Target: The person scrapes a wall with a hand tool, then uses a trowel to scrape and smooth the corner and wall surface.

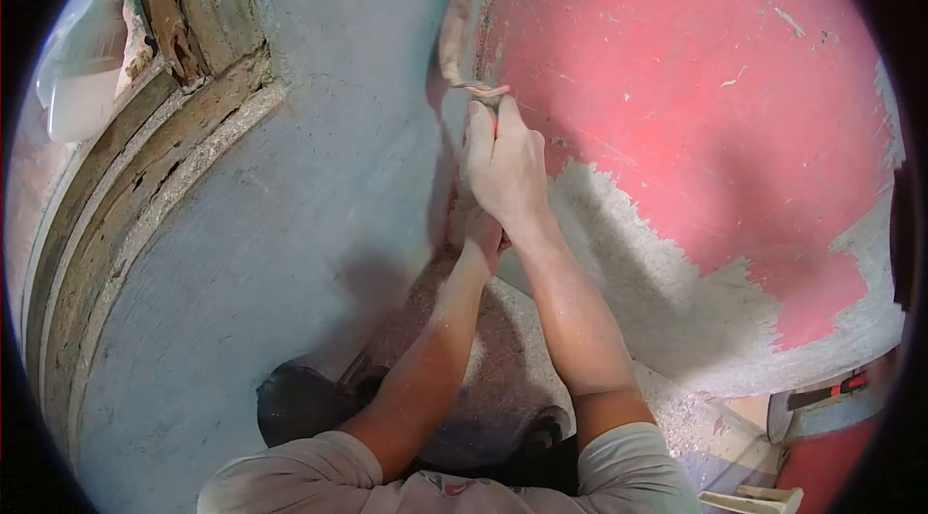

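A trowel with a dusty, pointed blade is held tip up along the corner where the grey wall meets the pink-painted wall. Its bent neck shows just above my fingers. My right hand is closed around the handle, thumb and forefinger near the neck. Just below and partly behind it, my left hand is closed at the lower handle; most of its fingers are hidden. Both forearms are dusty and stretched forward.
A worn wooden frame borders the grey wall at left, beside a large light bulb. Lower right are a tool with a red-and-black handle and a pale wooden piece. Bare grey patches edge the pink paint.
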Demonstrator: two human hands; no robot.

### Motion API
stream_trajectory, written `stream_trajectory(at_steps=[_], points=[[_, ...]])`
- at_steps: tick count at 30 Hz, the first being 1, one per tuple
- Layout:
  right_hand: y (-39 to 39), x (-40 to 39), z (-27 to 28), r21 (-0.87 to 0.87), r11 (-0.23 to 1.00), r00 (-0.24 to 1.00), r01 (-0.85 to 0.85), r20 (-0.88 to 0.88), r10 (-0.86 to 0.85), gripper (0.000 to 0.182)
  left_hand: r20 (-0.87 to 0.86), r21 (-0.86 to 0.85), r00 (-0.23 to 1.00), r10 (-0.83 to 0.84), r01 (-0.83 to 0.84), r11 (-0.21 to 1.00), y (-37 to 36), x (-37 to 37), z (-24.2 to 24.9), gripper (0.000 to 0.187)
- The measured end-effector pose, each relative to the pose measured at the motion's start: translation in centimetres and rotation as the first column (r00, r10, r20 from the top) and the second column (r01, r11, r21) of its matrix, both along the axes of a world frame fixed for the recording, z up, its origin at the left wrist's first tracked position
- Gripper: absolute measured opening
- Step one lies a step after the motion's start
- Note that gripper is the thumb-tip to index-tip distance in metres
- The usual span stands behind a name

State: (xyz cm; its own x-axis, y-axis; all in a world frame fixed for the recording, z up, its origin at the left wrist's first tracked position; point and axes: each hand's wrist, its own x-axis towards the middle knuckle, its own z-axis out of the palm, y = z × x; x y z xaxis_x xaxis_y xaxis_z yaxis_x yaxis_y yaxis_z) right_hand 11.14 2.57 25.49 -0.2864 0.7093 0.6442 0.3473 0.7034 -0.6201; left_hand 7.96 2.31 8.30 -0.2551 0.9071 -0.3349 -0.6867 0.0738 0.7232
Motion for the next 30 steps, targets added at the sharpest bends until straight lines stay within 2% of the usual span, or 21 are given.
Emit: stream_trajectory(at_steps=[2,3,5,6,7,8,10,11,12,14,15,18,19,22,23,26,27,30], points=[[-0.5,0.2,-0.5,0.042,0.996,0.996,-0.077,0.058,0.075,0.037,-0.026,0.002,0.999,-0.028,0.028,1.0,0.1,-0.3,-1.9,0.023],[-0.8,0.3,-0.7,0.01,0.999,0.998,-0.04,0.043,0.04,0.037,-0.031,0.007,0.999,-0.044,0.044,0.999,0.4,0.0,-2.7,0.023],[-1.3,0.0,-1.0,-0.042,0.999,1.0,0.027,0.013,-0.027,0.036,0.055,0.23,0.971,0.232,-0.239,0.943,1.9,1.1,-3.3,0.019],[-1.2,-0.5,-0.6,-0.054,0.997,0.998,0.055,-0.01,-0.056,0.036,0.118,0.342,0.926,0.358,-0.377,0.861,3.3,1.2,-2.4,0.02],[-2.7,-0.2,-0.1,-0.018,1.0,0.999,-0.026,0.024,0.026,0.036,0.133,0.308,0.928,0.349,-0.374,0.875,2.6,1.4,-2.7,0.021],[-2.0,-0.2,-1.5,-0.044,0.999,1.0,0.015,-0.005,-0.015,0.034,0.149,0.275,0.928,0.341,-0.37,0.888,2.0,1.6,-2.9,0.021],[1.6,-0.6,-4.1,-0.067,0.995,0.994,0.08,-0.065,-0.085,0.031,0.103,0.154,0.981,0.166,-0.181,0.971,0.9,0.7,-1.6,0.022],[2.5,0.8,-3.6,-0.148,0.988,0.998,0.044,-0.031,-0.05,0.03,0.095,0.124,0.989,0.117,-0.128,0.984,0.5,0.6,-1.2,0.022],[1.2,0.8,-2.7,-0.13,0.991,1.0,0.016,-0.017,-0.018,0.03,0.089,0.115,0.991,0.098,-0.108,0.988,0.4,0.5,-0.9,0.023],[-2.3,0.8,-0.5,-0.097,0.995,1.0,-0.027,-0.001,0.027,0.031,0.076,0.104,0.994,0.079,-0.087,0.991,0.6,0.7,-0.7,0.023],[-2.1,0.9,-0.3,0.013,0.992,0.992,-0.127,0.01,0.127,0.04,0.07,0.096,0.995,0.074,-0.081,0.992,0.6,0.6,-0.7,0.024],[2.6,-0.4,-1.1,-0.066,0.997,0.99,0.032,-0.136,-0.04,0.038,0.07,0.072,0.996,0.047,-0.052,0.996,-0.1,1.2,-0.8,0.025],[1.9,0.3,-0.1,-0.085,0.994,0.997,0.065,-0.043,-0.069,0.038,0.068,0.071,0.997,0.043,-0.048,0.996,-0.1,1.3,-0.8,0.025],[-1.7,0.9,2.9,0.02,0.996,0.996,-0.087,-0.03,0.088,0.035,0.06,0.06,0.997,0.04,-0.044,0.997,-0.3,1.5,-0.6,0.026],[-1.2,0.7,2.8,0.124,0.984,0.992,-0.126,0.016,0.125,0.035,0.057,0.057,0.997,0.042,-0.045,0.997,-0.3,1.6,-0.4,0.027],[3.3,-0.4,1.0,-0.048,0.998,0.984,0.05,-0.171,-0.058,0.026,0.057,0.048,0.998,0.035,-0.037,0.998,-0.4,1.8,-0.2,0.028],[2.7,-0.1,1.4,0.091,0.994,0.993,0.057,-0.107,-0.048,0.026,0.05,0.053,0.998,0.04,-0.043,0.998,-0.3,1.7,0.0,0.029],[-0.5,0.0,2.1,0.068,0.992,0.994,-0.105,0.021,0.103,0.034,0.038,0.042,0.998,0.043,-0.044,0.998,-0.9,1.4,0.5,0.03]])
